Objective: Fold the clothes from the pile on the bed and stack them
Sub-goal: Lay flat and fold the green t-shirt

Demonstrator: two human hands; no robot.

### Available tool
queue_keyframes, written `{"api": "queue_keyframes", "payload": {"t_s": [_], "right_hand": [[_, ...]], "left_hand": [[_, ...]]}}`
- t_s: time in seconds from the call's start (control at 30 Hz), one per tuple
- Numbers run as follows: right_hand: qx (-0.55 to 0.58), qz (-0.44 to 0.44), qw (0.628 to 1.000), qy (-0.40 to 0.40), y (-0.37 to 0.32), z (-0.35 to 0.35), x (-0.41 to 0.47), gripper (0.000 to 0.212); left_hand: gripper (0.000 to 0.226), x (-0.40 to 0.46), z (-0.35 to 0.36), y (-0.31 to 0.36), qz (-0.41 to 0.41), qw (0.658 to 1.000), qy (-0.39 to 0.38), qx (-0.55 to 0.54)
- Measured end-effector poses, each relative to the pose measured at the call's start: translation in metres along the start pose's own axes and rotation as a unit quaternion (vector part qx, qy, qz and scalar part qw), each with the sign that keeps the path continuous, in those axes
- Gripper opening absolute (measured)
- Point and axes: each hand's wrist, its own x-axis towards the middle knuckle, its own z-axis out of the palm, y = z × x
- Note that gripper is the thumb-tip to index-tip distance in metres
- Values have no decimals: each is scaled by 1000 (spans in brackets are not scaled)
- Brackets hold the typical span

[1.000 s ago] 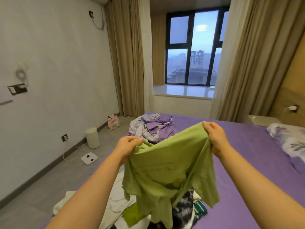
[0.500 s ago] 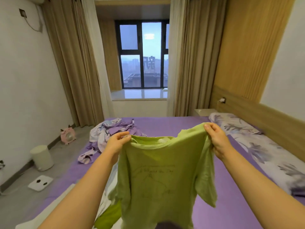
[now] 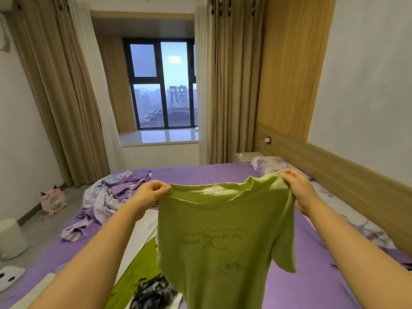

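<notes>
A light green T-shirt point(image 3: 223, 237) with a faint line drawing hangs spread out in the air above the purple bed point(image 3: 312, 275). My left hand point(image 3: 149, 194) pinches its left shoulder and my right hand point(image 3: 296, 186) pinches its right shoulder, collar at the top. Below the shirt lies the clothes pile point(image 3: 145, 284), with a darker green garment, a black-and-white patterned piece and a white one. The shirt hides part of that pile.
A crumpled purple and white floral quilt point(image 3: 111, 197) lies on the bed's far left. Floral pillows point(image 3: 272, 163) run along the wooden headboard point(image 3: 356, 175) on the right. On the floor at left stand a pink fan point(image 3: 53, 200), a pale bin point(image 3: 11, 239) and a white scale point(image 3: 10, 276).
The view has swung to the right and up, toward the headboard. The green shirt has been opened out wider and now hangs flat between both hands, which still hold its shoulders.
</notes>
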Motion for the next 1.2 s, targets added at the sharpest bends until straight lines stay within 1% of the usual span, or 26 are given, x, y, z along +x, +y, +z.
{"api": "queue_keyframes", "payload": {"t_s": [0.07,0.17,0.2,0.27,0.33,0.43,0.53,0.63,0.67,0.73,0.83,0.9,0.97,1.07,1.2], "right_hand": [[-43,-22,998,-34,-4,-23,6,11],[-100,-36,989,-103,-14,-58,16,7],[-115,-27,984,-131,-18,-70,20,10],[-144,-1,970,-198,-22,-95,29,25],[-174,12,953,-248,-24,-117,37,36],[-200,25,937,-286,-24,-141,50,35],[-212,50,912,-349,-21,-159,61,34],[-205,74,892,-397,-17,-170,65,42],[-203,77,890,-402,-15,-173,67,43],[-205,70,896,-388,-10,-175,69,38],[-189,50,921,-336,-6,-171,70,22],[-164,35,940,-297,-3,-165,69,16],[-137,19,952,-273,-1,-160,67,15],[-87,2,959,-271,1,-152,66,11],[-19,14,973,-228,0,-144,70,15]], "left_hand": [[24,8,24,11,16,999,30,8],[24,17,62,28,43,992,103,59],[25,20,74,33,51,987,129,78],[23,24,94,43,58,980,163,101],[24,26,111,52,67,975,180,108],[26,28,132,62,78,971,191,117],[26,27,149,71,73,972,188,119],[25,26,157,77,73,971,200,109],[25,26,159,79,72,970,205,104],[25,26,164,81,70,970,209,101],[23,26,172,84,70,972,206,91],[23,28,177,86,70,974,202,74],[24,31,181,88,68,977,194,63],[25,34,182,92,61,980,179,55],[23,36,177,96,65,983,165,42]]}}
